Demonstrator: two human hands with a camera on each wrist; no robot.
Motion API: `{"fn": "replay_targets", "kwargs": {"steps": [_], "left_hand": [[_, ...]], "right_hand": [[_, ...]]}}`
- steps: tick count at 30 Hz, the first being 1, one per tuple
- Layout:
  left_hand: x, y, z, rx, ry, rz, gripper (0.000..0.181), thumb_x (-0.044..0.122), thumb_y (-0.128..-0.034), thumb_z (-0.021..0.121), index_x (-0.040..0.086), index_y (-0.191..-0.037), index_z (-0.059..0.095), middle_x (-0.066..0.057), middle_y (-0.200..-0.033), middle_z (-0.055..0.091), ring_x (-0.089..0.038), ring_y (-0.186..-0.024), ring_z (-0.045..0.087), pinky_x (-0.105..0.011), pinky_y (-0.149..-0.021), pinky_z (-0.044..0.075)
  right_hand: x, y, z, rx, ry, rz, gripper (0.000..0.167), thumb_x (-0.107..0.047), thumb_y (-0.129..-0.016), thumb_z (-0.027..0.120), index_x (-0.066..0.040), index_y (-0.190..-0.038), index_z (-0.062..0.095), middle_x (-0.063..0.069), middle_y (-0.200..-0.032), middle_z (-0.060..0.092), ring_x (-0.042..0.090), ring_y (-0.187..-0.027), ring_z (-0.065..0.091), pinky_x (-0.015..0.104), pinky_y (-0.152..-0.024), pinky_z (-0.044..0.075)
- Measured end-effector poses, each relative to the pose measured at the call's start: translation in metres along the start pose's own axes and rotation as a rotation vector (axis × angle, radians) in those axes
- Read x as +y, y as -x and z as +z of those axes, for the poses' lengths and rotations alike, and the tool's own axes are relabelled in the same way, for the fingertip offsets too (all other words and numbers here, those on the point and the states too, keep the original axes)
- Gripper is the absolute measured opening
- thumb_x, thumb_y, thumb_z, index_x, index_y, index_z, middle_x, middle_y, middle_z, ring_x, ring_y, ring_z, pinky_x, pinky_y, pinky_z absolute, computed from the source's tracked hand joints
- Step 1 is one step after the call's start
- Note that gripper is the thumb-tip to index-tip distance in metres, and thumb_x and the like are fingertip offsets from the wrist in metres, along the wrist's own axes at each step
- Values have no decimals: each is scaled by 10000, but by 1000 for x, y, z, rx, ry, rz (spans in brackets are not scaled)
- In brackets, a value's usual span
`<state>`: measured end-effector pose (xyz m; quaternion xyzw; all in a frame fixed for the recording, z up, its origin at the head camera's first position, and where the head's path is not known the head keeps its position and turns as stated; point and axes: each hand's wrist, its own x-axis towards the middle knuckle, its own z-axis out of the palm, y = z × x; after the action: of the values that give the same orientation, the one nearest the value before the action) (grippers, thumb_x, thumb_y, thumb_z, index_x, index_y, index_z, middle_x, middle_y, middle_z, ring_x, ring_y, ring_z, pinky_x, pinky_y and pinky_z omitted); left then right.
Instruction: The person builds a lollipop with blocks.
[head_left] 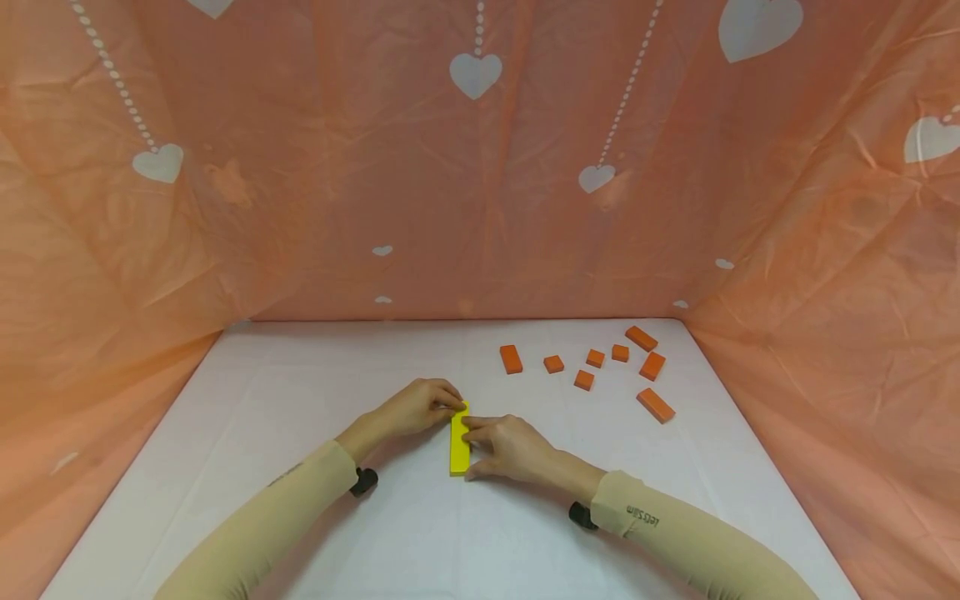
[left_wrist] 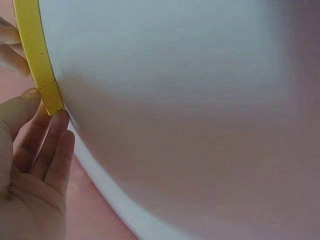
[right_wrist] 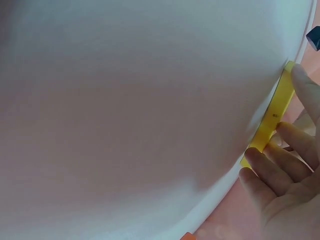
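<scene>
Walling our white table (head_left: 300, 383): peach heart-print curtain (head_left: 390, 192)
Orange blocks (head_left: 511, 359): scattered, far right
Left hand (head_left: 414, 407): clamped on our yellow bar (head_left: 459, 457), far end
Right hand (head_left: 513, 450): fingers apart, touching its side

In front of me a long yellow bar (head_left: 459, 454) lies flat on the white tabletop (head_left: 465, 542), its length pointing away from me. A short yellow block (left_wrist: 52, 98) touches its far end, a thin seam showing between them.
</scene>
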<state>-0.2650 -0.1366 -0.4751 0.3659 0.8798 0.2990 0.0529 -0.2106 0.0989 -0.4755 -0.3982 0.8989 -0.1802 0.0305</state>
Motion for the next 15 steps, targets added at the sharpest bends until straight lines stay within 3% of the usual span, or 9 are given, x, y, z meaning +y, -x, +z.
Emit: {"fn": "replay_targets", "kwargs": {"steps": [6, 15], "left_hand": [[-1, 0, 0, 12, -10, 18, 185, 39, -973, 715, 32, -1138, 799, -73, -1170, 732, -292, -1131, 683, -437, -1016, 556], [1, 3, 0, 38, -46, -16, 221, 65, -976, 719, 31, -1188, 769, -128, -1283, 666, -328, -1176, 652, -486, -1033, 540]], "right_hand": [[-1, 0, 0, 3, -1, 1, 569, -408, -818, 893, -78, -1261, 759, 93, -1416, 656, 243, -1264, 656, 365, -1008, 564], [-1, 1, -4, 7, 7, 21, 619, -437, -822, 885, -97, -1316, 731, 75, -1433, 646, 236, -1291, 638, 386, -1028, 553]]}}
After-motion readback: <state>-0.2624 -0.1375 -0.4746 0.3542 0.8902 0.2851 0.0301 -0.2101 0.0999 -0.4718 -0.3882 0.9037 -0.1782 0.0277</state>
